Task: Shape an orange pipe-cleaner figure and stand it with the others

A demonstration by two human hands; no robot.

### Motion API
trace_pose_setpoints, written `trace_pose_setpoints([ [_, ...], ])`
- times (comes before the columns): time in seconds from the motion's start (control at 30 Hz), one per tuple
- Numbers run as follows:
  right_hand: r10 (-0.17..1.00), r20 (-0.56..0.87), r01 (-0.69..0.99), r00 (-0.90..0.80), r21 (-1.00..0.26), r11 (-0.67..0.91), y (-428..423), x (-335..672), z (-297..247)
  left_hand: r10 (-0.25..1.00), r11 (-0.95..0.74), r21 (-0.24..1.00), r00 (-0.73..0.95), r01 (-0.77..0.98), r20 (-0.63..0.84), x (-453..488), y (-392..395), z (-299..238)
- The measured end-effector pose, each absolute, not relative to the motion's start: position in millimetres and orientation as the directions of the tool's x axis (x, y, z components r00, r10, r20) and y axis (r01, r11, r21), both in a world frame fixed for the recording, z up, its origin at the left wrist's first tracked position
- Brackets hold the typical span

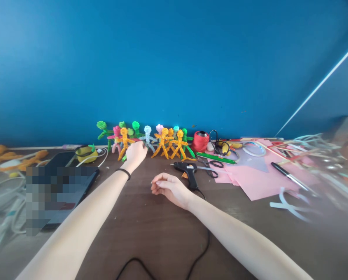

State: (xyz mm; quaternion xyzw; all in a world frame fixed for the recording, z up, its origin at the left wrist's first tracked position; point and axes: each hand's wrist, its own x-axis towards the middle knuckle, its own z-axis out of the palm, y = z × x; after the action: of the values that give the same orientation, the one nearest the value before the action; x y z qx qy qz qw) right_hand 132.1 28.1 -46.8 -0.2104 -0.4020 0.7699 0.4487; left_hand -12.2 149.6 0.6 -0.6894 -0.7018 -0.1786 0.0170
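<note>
A row of small figures twisted from fuzzy pipe cleaners stands along the wall, among them an orange figure (163,143), a pale blue figure (147,136) and a green figure (135,126). My left hand (136,154), with a black band on its wrist, reaches into this row. Its fingers are curled and mostly turned away, so what they grip is hidden; a bit of green shows beside it. My right hand (170,188) is over the table, fingers loosely curled together with the thumb against them, nothing visible inside. Close beside it lies a black glue gun (188,171).
Left on the brown table (133,225) is a dark tablet-like device (86,186), partly pixelated, near a yellow-green pouch (86,153). To the right are a red spool (200,142), scissors (213,167), pink paper (252,182) and a marker (290,177). A black cord (205,245) trails forward.
</note>
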Motion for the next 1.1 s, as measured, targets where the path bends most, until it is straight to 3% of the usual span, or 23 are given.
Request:
trace_pose_setpoints([
  [0.17,0.86,0.037,-0.526,-0.509,-0.804,-0.277,28.1,132.3,-47.2,0.96,0.005,0.329,-0.097,0.944,0.264,-12.7,145.6,2.3],
  [0.33,0.861,0.038,-0.525,-0.507,-0.806,-0.273,27.5,131.9,-46.5,0.922,-0.028,0.434,-0.144,0.901,0.359,-6.1,131.3,8.2],
  [0.57,0.865,0.035,-0.53,-0.5,-0.803,-0.274,28.0,132.0,-48.0,0.948,-0.172,0.431,0.03,0.886,0.316,24.8,129.6,2.3],
  [0.8,0.865,0.024,-0.522,-0.501,-0.805,-0.281,28.1,131.8,-47.4,0.961,-0.099,0.422,-0.022,0.901,0.274,42.5,144.8,-7.4],
  [1.1,0.862,0.035,-0.523,-0.505,-0.807,-0.274,28.6,132.3,-48.7,0.941,-0.15,0.443,-0.009,0.884,0.337,44.1,138.9,-7.3],
])
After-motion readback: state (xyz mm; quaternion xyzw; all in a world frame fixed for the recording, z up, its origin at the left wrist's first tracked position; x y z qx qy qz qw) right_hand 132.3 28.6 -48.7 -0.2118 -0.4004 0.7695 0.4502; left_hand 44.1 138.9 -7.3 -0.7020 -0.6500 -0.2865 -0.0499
